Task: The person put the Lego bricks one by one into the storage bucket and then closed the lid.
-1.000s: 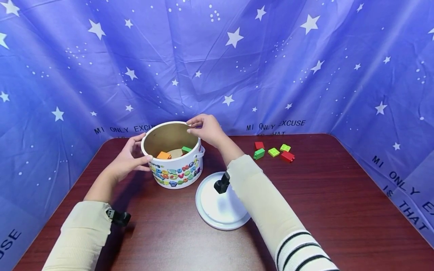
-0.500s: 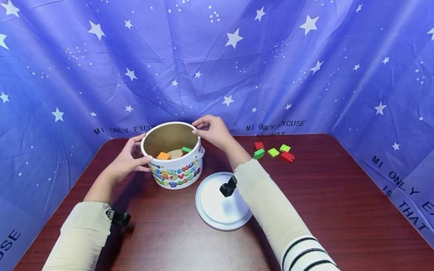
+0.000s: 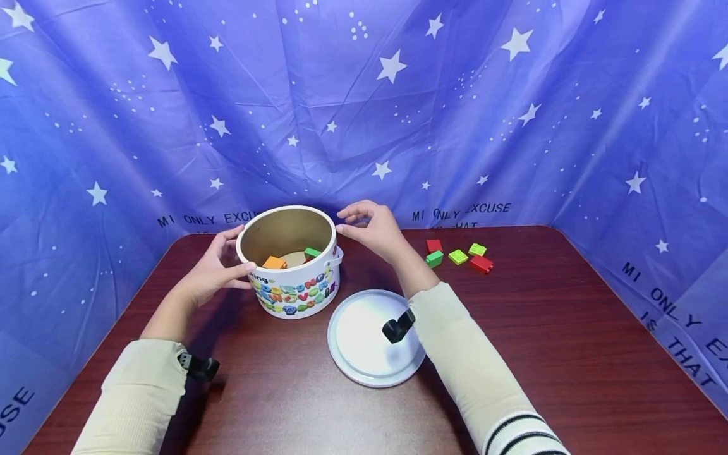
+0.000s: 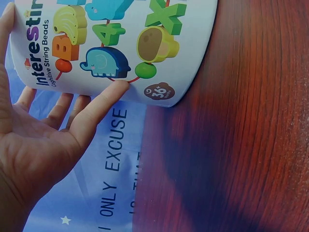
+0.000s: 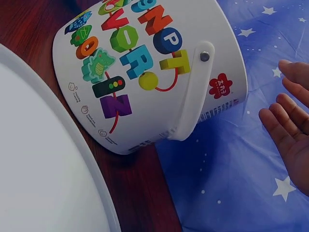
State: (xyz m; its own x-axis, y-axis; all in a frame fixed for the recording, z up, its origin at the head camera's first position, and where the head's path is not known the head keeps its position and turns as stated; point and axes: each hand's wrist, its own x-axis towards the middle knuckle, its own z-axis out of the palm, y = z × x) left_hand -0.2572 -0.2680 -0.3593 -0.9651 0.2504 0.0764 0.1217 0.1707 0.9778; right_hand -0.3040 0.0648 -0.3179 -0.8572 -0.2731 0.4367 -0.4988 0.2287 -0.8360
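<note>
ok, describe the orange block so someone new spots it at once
On the dark reddish-brown table, find the white bucket printed with colourful letters, held at its side by the left hand. Low inside, toward that hand, lies the orange block. Its colour sets it apart from the green block farther right in the bucket.

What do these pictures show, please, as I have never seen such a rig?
No machine: just a person's bare left hand and right hand. The wide view comes from the head, the others from each wrist. On the dark red wooden table are a round white bucket with coloured letters, a round white lid and five small red, green and lime plastic blocks. An orange plastic block and a green one show inside the bucket. The left hand touches the bucket's side; the right hand, apart, holds nothing.
</note>
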